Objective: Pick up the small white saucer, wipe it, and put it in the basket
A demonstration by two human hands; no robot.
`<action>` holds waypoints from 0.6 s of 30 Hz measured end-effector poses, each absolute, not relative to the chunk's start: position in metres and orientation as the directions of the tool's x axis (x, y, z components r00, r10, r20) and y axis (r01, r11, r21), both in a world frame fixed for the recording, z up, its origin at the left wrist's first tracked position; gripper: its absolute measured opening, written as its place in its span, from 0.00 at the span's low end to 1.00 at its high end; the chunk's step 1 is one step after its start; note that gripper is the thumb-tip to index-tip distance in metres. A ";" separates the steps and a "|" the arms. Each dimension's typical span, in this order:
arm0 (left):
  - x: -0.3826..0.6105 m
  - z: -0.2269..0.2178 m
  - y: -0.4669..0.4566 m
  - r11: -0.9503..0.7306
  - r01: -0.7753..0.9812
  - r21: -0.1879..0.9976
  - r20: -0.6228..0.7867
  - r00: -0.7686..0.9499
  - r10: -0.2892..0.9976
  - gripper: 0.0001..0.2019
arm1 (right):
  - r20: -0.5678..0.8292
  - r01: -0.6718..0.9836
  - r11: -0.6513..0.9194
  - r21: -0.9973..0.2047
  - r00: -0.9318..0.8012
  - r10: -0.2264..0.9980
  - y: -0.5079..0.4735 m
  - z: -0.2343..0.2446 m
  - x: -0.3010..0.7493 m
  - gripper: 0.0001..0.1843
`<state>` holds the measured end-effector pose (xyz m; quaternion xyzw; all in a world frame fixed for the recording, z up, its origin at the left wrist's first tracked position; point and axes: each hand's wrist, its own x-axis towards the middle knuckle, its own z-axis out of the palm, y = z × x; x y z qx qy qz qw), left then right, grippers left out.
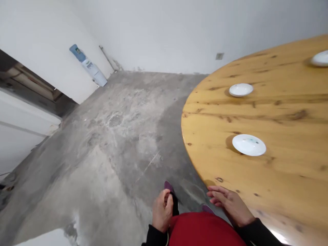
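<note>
Head view: our left hand (162, 210) curls empty, right hand (232, 203) flat, empty; lower-right plate (248, 145) seems light, brittle; we'd grip its rim.

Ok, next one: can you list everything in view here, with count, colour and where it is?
table: one, round, yellow-brown wood, right side
plates: three, white, on the table; nearest, middle, far one cut off by the right edge
water dispenser: one, white with a blue top, against the far wall
wall socket: one, grey, low on the far wall
floor: one, patchy grey concrete, left and centre
shoes: two, purple, on the floor below the hands
red garment: one, bottom centre
left hand: one, black sleeve, fingers curled, nothing seen in it, above the floor
right hand: one, black sleeve, fingers open, at the table's near edge; contact unclear
</note>
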<state>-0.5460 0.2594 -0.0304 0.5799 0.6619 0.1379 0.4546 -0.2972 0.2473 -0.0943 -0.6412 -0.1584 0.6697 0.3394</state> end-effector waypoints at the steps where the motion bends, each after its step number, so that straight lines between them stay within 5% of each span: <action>1: -0.560 -0.029 0.274 0.267 0.646 0.715 -0.422 0.093 0.902 0.25 | -0.754 -0.269 -0.718 -0.642 0.055 0.655 0.258 -0.091 -0.311 0.45; 8: -0.655 -0.045 0.370 0.310 0.661 0.683 -0.421 0.009 0.907 0.36 | -0.679 -0.248 -0.659 -0.711 -0.006 0.734 0.341 -0.052 -0.413 0.38; 18: -0.594 -0.044 0.508 -0.077 0.641 0.764 -0.345 0.507 0.790 0.24 | -0.674 -0.282 -0.615 -0.736 0.225 0.704 0.414 -0.052 -0.419 0.39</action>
